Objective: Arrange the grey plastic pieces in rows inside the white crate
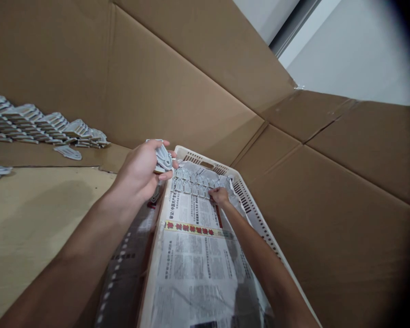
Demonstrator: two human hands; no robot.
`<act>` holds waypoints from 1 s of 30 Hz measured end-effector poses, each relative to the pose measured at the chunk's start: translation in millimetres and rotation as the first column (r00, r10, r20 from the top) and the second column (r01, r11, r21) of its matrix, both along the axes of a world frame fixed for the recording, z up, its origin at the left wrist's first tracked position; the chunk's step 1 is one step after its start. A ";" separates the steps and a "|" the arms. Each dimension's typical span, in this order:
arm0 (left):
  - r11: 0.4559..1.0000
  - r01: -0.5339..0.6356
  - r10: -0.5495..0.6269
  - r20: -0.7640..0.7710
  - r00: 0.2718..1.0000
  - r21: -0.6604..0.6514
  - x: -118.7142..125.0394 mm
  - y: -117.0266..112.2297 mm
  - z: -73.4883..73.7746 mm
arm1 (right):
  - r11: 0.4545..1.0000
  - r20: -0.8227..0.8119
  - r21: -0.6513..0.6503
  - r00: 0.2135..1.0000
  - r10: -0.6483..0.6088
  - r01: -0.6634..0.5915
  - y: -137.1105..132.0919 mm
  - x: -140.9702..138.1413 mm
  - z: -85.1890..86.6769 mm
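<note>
My left hand (141,166) is raised by the crate's near-left corner, its fingers curled round a small stack of flat grey pointed pieces (164,158) with cut-out slots. Lower and to the right, my right hand (220,196) reaches into the white plastic crate (237,175). Its fingertips are pinched together at the right end of the nearer row of pieces; a piece there seems to be between them, mostly covered by the fingers. Two rows of similar grey pieces (191,187) lie on printed newspaper (187,255) at the far end of the crate.
Tall cardboard walls (177,91) stand behind and to the right of the crate. Stacked grey pieces (30,120) line the back left, with a loose piece (68,152) in front. A pale board (48,218) lies left; dark wrapped material (123,269) borders the crate.
</note>
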State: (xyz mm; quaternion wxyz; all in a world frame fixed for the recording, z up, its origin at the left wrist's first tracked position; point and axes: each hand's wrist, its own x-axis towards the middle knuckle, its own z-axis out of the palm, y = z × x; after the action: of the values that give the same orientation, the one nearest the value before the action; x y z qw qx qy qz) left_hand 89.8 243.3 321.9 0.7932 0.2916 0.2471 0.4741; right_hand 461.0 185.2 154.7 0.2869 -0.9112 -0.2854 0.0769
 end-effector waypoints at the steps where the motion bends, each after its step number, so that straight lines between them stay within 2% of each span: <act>1: 1.000 0.004 -0.004 -0.002 1.000 0.004 0.0 0.4 -0.4 | 1.000 0.000 0.001 1.000 0.001 -0.001 -0.8 -2.8 2.4; 6: 0.995 0.088 -0.087 -0.022 0.996 0.040 4.5 2.5 -6.0 | 0.997 0.043 0.069 0.999 0.032 -0.035 -3.8 -23.5 26.1; 9: 0.981 0.177 -0.174 -0.053 0.983 0.076 13.6 1.7 -13.5 | 0.982 0.087 0.153 0.992 0.094 -0.107 0.7 -51.5 54.0; 11: 0.976 0.183 -0.177 -0.060 0.982 0.119 21.8 -0.2 -19.7 | 0.948 0.079 0.221 0.973 0.218 -0.230 3.9 -81.7 77.8; 12: 0.976 0.166 -0.158 -0.061 0.985 0.143 26.1 -1.6 -22.7 | 0.912 0.060 0.257 0.947 0.314 -0.319 4.8 -99.4 90.4; 14: 0.972 0.133 -0.121 -0.075 0.990 0.193 33.8 -4.7 -28.1 | 0.710 -0.037 0.413 0.769 0.638 -0.570 5.0 -136.0 114.2; 15: 0.969 0.132 -0.115 -0.094 0.989 0.209 36.9 -6.3 -30.2 | 0.635 -0.065 0.453 0.687 0.724 -0.626 4.6 -152.6 124.4; 16: 0.968 0.129 -0.105 -0.118 0.987 0.217 39.5 -7.8 -32.0 | 0.583 -0.072 0.478 0.631 0.772 -0.658 3.9 -167.0 132.9; 18: 0.970 0.097 -0.063 -0.154 0.986 0.224 43.2 -10.2 -34.8 | 0.535 -0.078 0.493 0.577 0.813 -0.686 1.8 -186.2 144.5; 21: 0.969 0.033 0.007 -0.161 0.987 0.245 46.1 -11.1 -38.2 | 0.536 -0.123 0.503 0.557 0.821 -0.678 -4.2 -189.1 150.9; 24: 0.958 -0.082 0.124 -0.138 0.983 0.275 46.7 -7.5 -41.9 | 0.594 -0.184 0.515 0.598 0.780 -0.617 -13.6 -163.0 150.3; 27: 0.934 -0.194 0.246 -0.148 0.958 0.299 46.2 0.9 -46.5 | 0.694 -0.134 0.471 0.733 0.667 -0.545 -23.7 -113.9 142.1; 30: 0.925 -0.203 0.274 -0.193 0.942 0.321 45.9 9.4 -51.1 | 0.823 -0.069 0.399 0.882 0.466 -0.404 -33.7 -57.5 122.6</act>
State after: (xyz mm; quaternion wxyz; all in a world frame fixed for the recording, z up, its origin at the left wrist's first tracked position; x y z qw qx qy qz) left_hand 135.8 252.8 270.9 0.6416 0.4288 0.2989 0.5614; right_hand 403.4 151.5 277.3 0.4517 -0.7407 -0.4712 0.1591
